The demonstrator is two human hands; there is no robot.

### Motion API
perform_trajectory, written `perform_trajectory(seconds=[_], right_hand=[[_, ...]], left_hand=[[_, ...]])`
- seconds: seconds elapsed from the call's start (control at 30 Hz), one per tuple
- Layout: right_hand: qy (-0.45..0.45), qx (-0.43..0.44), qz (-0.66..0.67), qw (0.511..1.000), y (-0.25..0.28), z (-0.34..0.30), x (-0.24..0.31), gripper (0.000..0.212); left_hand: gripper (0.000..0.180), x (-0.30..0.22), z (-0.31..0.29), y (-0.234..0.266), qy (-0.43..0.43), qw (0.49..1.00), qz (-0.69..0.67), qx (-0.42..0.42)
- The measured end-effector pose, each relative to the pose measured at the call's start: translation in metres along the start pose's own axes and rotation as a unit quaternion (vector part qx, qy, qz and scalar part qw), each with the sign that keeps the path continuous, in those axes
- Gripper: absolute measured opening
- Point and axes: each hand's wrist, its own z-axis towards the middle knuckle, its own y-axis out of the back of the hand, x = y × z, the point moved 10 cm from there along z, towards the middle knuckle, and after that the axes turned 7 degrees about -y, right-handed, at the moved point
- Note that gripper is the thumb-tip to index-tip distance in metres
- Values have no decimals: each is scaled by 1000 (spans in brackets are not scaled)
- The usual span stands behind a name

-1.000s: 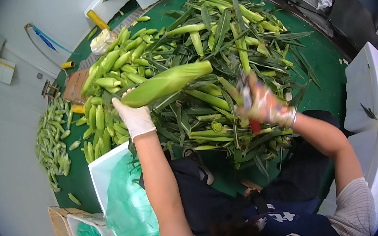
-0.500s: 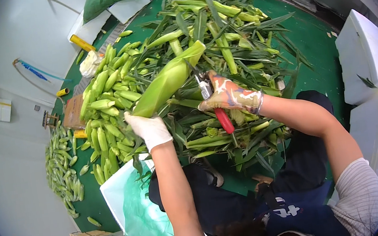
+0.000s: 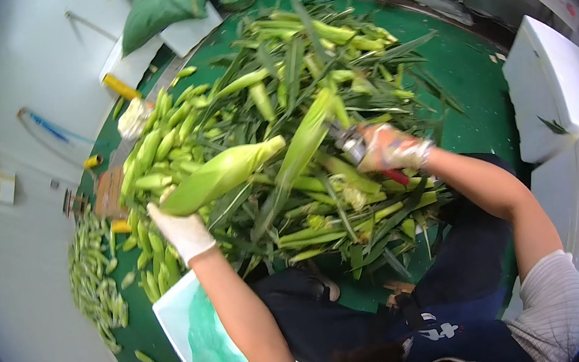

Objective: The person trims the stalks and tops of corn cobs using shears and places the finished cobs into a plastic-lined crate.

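Observation:
My left hand (image 3: 184, 229), in a white glove, is closed around the base of an ear of corn (image 3: 219, 178) in pale green husk. The ear points to the right, over the pile. My right hand (image 3: 392, 148), in a patterned glove under a clear one, grips red-handled pruning shears (image 3: 351, 144); motion blurs their blades. Between ear and shears, a long piece of green husk (image 3: 302, 142) stands apart from the ear. Below both hands spreads a heap of husks and leaves (image 3: 326, 231). Trimmed ears (image 3: 158, 144) are piled to its left.
A white foam box (image 3: 167, 309) with green plastic lining stands by my left arm. Smaller ears (image 3: 90, 261) lie along the left wall. Tall white foam boxes (image 3: 543, 90) flank my right side. A green sack (image 3: 165, 9) and a cardboard box (image 3: 110, 191) sit farther off.
My left hand has moved left and down with the ear, which now looks shorter. A husk piece has come away from it. My right hand and the shears have shifted right.

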Motion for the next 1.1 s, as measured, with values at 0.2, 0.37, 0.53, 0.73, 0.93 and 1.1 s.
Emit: perform_trajectory(seconds=[0.2,0.37,0.53,0.73,0.93,1.1], right_hand=[[32,-1,-65,997,44,-18,11,65],[37,-52,-209,976,6,5,18,40],[78,132,-307,939,-43,17,-43,30],[39,83,19,996,45,-28,-38,72],[244,-213,-105,940,6,-4,28,81],[232,-214,16,949,-3,36,35,82]], left_hand=[[38,26,-19,-15,-20,999,-9,-38],[44,45,-22,-3,30,995,-73,-63],[60,63,-68,-35,-31,934,350,-69],[62,71,-53,-20,-91,947,293,-94],[59,80,-55,-32,-2,988,131,-84],[54,81,-46,-48,35,996,80,-31]])
